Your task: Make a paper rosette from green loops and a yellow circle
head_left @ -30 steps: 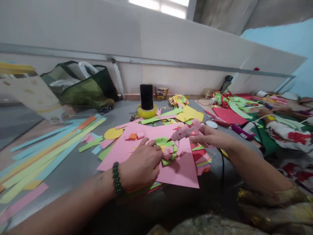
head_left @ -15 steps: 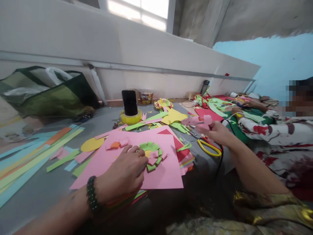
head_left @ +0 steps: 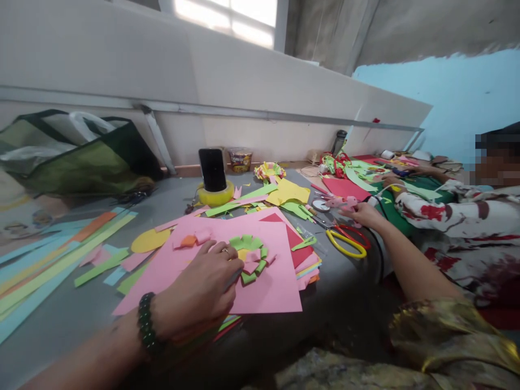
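Observation:
A pink paper sheet [head_left: 280, 295] lies in front of me, bearing a paper flower [head_left: 248, 277] of green loops with a yellow middle and some pink loops. My left hand [head_left: 213, 279] rests on the sheet, its curled fingers closed on the flower's left side; the fingertips are partly hidden. Out to the right, my right hand [head_left: 363, 214] is closed around a pink glue gun [head_left: 339, 202], low over the table beside a small round white item [head_left: 320, 205]. Scissors with yellow and red handles [head_left: 345, 244] lie just below it.
Paper strips [head_left: 60, 260] spread on the left. A phone [head_left: 212, 169] stands in a yellow tape roll [head_left: 216, 196], near a finished paper flower [head_left: 270, 171]. A green bag [head_left: 89, 157] sits at back left. At right, a co-worker's patterned sleeve [head_left: 430, 208] reaches over the table.
My right hand has moved slightly right and lowered the pink glue gun toward the table, baring the round white item and red scissor handle. My left hand stays at the flower.

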Available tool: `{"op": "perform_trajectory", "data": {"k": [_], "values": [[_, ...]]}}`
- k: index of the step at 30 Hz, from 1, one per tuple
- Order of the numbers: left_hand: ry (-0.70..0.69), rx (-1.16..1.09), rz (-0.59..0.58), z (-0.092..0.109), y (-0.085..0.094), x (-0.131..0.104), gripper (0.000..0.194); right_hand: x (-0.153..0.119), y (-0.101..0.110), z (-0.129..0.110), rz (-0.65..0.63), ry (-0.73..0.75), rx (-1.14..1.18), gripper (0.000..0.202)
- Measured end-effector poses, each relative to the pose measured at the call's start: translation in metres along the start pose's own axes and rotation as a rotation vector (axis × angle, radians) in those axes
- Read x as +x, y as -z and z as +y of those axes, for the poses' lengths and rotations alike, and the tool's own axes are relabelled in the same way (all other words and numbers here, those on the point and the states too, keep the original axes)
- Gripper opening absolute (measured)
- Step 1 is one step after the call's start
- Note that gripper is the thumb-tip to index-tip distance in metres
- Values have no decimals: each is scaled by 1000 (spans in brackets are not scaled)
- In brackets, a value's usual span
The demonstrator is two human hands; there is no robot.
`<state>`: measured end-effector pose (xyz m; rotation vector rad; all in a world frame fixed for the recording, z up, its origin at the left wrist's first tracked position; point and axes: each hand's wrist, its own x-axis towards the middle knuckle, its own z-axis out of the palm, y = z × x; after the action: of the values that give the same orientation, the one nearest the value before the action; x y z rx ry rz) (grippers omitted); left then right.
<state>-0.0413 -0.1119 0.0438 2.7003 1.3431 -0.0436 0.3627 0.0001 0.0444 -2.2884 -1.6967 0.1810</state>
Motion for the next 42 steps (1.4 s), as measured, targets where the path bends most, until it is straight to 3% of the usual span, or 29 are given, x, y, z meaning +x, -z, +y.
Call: {"op": "perform_trajectory", "data": {"k": [6, 11, 14, 16, 20, 22, 33, 42], "values": [[-20, -5, 47, -2, -2, -2, 24, 7, -6, 11, -19, 79, -34, 56], [-18, -16, 53, 0, 0, -2, 23, -15, 20, 14, -34, 80, -83, 45], [-12, -7, 25, 0, 1, -1, 21, -41, 36, 3, 111, 8, -168, 40], [-10, -6, 4, 0, 1, -1, 22, -59, 39, -14, 162, 144, -113, 31], [-1, -4, 11, -1, 2, -1, 24, -83, 25, -65, 34, 579, 63, 25], [-3, -4, 22, -1, 3, -2, 24, -84, 15, -91, -23, 701, 66, 22], [-29, -40, 46, -1, 5, -5, 21, -46, -15, -197, -245, 829, -112, 25], [47, 70, 132, 15, -8, -1, 20, -73, -54, -265, -400, 1122, 66, 23]]}}
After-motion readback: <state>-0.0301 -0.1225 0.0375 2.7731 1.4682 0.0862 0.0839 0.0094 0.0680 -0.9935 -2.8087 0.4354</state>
